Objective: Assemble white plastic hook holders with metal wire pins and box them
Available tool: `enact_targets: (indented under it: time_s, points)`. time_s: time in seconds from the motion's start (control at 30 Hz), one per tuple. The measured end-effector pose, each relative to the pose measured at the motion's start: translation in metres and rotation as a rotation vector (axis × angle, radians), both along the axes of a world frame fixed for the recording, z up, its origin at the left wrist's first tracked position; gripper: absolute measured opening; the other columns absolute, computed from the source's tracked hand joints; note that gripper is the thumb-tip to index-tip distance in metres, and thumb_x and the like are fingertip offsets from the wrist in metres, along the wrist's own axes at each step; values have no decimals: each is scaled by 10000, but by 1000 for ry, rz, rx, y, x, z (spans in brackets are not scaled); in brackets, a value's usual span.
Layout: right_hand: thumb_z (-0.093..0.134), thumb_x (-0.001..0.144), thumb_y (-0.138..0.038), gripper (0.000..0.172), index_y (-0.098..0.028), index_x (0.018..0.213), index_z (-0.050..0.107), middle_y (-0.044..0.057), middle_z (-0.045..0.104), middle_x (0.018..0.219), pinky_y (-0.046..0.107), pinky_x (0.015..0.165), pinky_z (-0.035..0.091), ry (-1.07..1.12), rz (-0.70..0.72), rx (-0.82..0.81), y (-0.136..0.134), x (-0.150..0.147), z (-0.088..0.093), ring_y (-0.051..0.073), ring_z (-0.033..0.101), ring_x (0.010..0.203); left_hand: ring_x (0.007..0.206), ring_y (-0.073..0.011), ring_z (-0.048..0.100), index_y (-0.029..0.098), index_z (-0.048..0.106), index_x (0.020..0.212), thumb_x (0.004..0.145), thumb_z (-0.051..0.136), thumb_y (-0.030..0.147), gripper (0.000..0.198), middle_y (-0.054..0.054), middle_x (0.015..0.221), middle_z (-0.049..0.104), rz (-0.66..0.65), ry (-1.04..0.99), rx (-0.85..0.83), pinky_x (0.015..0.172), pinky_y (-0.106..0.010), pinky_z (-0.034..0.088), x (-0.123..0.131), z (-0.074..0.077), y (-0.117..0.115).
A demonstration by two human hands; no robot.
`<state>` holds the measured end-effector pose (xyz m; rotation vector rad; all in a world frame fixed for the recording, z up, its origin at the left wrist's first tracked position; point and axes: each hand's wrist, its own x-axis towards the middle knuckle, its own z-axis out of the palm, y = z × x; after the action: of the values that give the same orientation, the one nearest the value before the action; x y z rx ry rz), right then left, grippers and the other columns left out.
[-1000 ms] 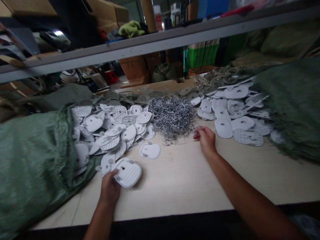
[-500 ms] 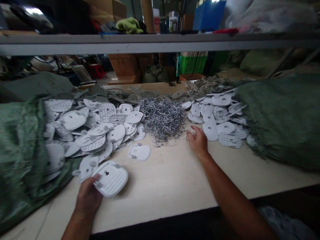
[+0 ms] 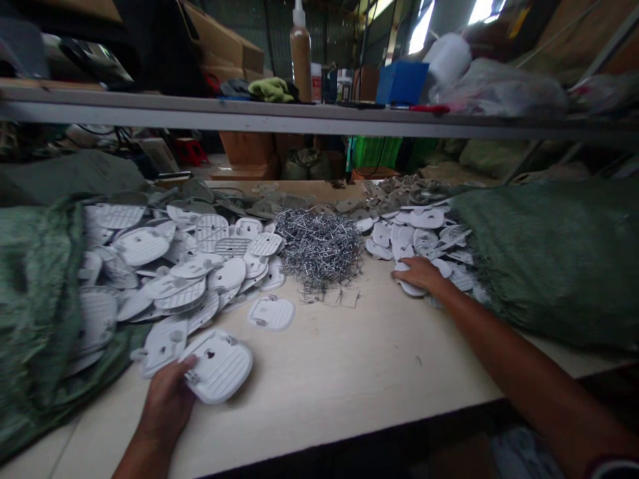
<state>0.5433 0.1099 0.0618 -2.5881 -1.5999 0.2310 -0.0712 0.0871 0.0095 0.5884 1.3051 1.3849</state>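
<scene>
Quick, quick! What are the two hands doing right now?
Left hand: closed, holding a white ridged plastic plate.
Right hand: open, lying on a white plastic plate.

No legible markings
Label on the tan bottle, upper middle of frame, too blurred; white plastic plate, lower left, shows no print.
</scene>
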Motion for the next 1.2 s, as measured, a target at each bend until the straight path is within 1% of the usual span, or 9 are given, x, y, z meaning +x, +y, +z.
enact_targets:
  time_s: [0.17, 0.27, 0.33, 0.47, 0.57, 0.67, 0.87, 1.03, 1.2]
  points:
    - [768, 827, -583, 764, -201, 1486, 705, 182, 655, 1527, 467, 1121, 464, 13, 111, -69, -14, -9, 8, 403, 594, 1398, 981, -389, 798, 198, 661, 733, 552, 780, 196, 216, -33, 718, 761, 70, -64, -84, 823, -447, 699, 21, 31, -8]
    - [751, 855, -613, 835, -178, 1559, 634, 210, 646, 1532, 491, 1118, 471, -7, 129, -52, -26, -18, 12, 415, 605, 1392, 1100, -380, 783, 204, 717, 905, 591, 717, 156, 318, -41, 857, 814, 60, -183, -41, 960, -492, 675, 25, 46, -13]
    - [749, 863, -625, 875, -169, 1593, 590, 222, 647, 1527, 519, 1117, 474, -30, 129, -31, -36, -24, 13, 431, 615, 1378, 1063, -358, 796, 214, 732, 1051, 614, 680, 188, 440, -50, 967, 836, 56, -274, -3, 941, -498, 683, 23, 50, -17]
    - [749, 886, -532, 824, -162, 1600, 571, 214, 641, 1526, 507, 1144, 470, -68, 190, 0, -58, -33, 6, 410, 618, 1368, 957, -336, 813, 161, 713, 1260, 642, 656, 275, 631, -140, 1100, 836, -3, -347, 111, 795, -438, 709, 21, 45, -33]
    - [742, 890, -472, 761, -156, 1567, 596, 195, 658, 1488, 483, 1135, 499, -27, 323, 193, -80, -42, -4, 377, 643, 1324, 929, -353, 814, 127, 725, 1228, 665, 665, 385, 623, -187, 1066, 831, -48, -428, 118, 738, -433, 708, 32, 35, -49]
    - [788, 852, -485, 794, -179, 1559, 599, 171, 676, 1449, 518, 1115, 533, 126, 421, 382, -102, -66, -12, 379, 666, 1284, 1111, -402, 782, 154, 727, 1272, 741, 688, 499, 635, -188, 1183, 816, -120, -550, 105, 886, -504, 693, 54, 26, -65]
    - [796, 889, -503, 833, -282, 1637, 505, 140, 584, 1588, 623, 1219, 453, 247, 614, 331, -136, -135, -22, 417, 579, 1436, 1462, -439, 581, 182, 755, 1201, 892, 621, 696, 615, -162, 1347, 765, -230, -682, 139, 1168, -591, 544, 110, 28, -88]
    - [846, 836, -635, 1009, -288, 1688, 432, 188, 519, 1645, 752, 1193, 430, 218, 515, 267, -147, -139, -22, 536, 518, 1466, 1492, -429, 553, 140, 705, 1302, 947, 551, 714, 693, -182, 1429, 715, -277, -779, -8, 1217, -584, 488, 128, 37, -109]
    - [858, 776, -720, 1073, -314, 1682, 449, 218, 674, 1463, 827, 922, 556, 137, 383, 99, -161, -126, -11, 613, 673, 1201, 1504, -425, 543, 207, 487, 1595, 949, 556, 705, 819, -195, 1600, 588, -437, -970, -133, 1243, -582, 419, 131, 39, -132]
